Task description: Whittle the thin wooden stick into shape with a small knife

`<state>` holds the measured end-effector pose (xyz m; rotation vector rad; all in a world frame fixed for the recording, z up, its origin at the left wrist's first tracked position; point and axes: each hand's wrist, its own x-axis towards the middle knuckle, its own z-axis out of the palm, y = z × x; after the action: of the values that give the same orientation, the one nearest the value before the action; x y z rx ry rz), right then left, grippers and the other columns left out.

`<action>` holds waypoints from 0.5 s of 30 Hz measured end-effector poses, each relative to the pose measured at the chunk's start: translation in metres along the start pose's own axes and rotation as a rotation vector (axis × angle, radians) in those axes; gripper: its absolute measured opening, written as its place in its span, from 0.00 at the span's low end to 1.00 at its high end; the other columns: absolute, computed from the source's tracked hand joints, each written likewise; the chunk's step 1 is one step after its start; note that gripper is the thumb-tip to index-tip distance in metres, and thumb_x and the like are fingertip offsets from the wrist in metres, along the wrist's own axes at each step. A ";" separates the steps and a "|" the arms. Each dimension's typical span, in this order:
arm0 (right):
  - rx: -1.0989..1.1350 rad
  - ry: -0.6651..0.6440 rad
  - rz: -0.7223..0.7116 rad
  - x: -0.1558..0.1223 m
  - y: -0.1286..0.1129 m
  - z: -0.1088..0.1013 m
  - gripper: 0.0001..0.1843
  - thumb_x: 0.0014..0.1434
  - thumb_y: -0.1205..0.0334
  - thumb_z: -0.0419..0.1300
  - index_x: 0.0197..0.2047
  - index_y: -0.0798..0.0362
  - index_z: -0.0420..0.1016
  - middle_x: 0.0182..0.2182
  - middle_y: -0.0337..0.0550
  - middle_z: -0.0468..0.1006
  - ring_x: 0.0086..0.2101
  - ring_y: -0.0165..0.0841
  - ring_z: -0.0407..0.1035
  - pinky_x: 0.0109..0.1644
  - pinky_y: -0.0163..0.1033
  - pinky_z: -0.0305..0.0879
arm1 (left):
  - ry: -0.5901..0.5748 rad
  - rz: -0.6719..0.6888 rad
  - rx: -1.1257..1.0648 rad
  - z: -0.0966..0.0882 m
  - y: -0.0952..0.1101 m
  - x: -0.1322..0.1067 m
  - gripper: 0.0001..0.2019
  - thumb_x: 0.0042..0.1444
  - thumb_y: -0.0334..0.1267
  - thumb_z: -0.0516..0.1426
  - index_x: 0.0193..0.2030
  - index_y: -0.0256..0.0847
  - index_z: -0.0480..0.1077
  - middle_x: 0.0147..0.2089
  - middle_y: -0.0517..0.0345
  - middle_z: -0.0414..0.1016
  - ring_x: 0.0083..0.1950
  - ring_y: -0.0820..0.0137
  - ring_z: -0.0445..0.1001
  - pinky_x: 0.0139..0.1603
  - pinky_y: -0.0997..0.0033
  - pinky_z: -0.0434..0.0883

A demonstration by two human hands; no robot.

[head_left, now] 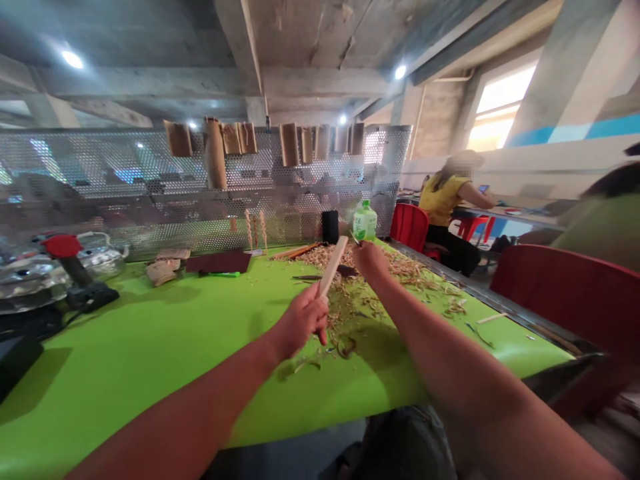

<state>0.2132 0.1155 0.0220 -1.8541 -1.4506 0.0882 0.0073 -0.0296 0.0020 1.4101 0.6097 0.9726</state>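
Observation:
My left hand (303,317) is closed around the lower end of a pale wooden strip (334,267), which slants up and away over the green tabletop (170,340). Just right of the strip's far end, my right hand (371,261) is closed on a knife (355,238); only a bit of its thin blade shows, and the handle is hidden in the fist. Blade and strip look close, but I cannot tell whether they touch. Beneath and beyond both hands lies a heap of curled wood shavings (407,263). A dark, thin tool (306,277) rests left of the strip.
A green-labelled bottle (365,221) and a black box (330,227) stand at the back. Perforated metal panels (295,190) edge the table. A red and black power tool (75,267) and metal kettles (100,257) sit left. A person in yellow (443,200) sits beyond red chairs (565,287).

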 end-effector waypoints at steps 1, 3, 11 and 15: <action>0.070 -0.004 -0.030 -0.004 -0.006 0.005 0.17 0.61 0.57 0.52 0.43 0.54 0.80 0.36 0.51 0.81 0.38 0.40 0.74 0.39 0.37 0.63 | 0.042 -0.008 -0.020 -0.005 0.000 0.002 0.20 0.56 0.39 0.56 0.55 0.39 0.63 0.25 0.70 0.52 0.19 0.80 0.50 0.17 0.77 0.68; 0.303 -0.051 -0.080 -0.016 -0.019 0.017 0.14 0.60 0.55 0.54 0.39 0.53 0.78 0.27 0.44 0.78 0.30 0.35 0.72 0.34 0.35 0.63 | 0.103 -0.021 -0.038 -0.014 0.001 0.006 0.18 0.55 0.38 0.56 0.52 0.39 0.64 0.25 0.70 0.53 0.18 0.80 0.49 0.17 0.78 0.68; 1.359 -0.473 0.158 -0.037 -0.034 0.026 0.22 0.55 0.38 0.59 0.31 0.48 0.60 0.12 0.26 0.56 0.12 0.25 0.48 0.15 0.31 0.47 | 0.083 -0.050 0.048 -0.021 -0.002 0.009 0.10 0.55 0.37 0.54 0.44 0.41 0.64 0.25 0.69 0.56 0.18 0.80 0.52 0.19 0.78 0.67; 1.397 -0.550 0.194 -0.037 -0.034 0.023 0.20 0.53 0.46 0.64 0.28 0.50 0.61 0.14 0.27 0.59 0.13 0.23 0.49 0.15 0.29 0.46 | 0.042 -0.153 0.153 -0.023 -0.006 0.010 0.06 0.53 0.36 0.56 0.36 0.40 0.63 0.25 0.65 0.63 0.20 0.78 0.60 0.19 0.78 0.67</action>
<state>0.1616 0.0976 0.0116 -0.7608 -0.9836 1.3960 -0.0058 -0.0080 -0.0045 1.4567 0.8255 0.8496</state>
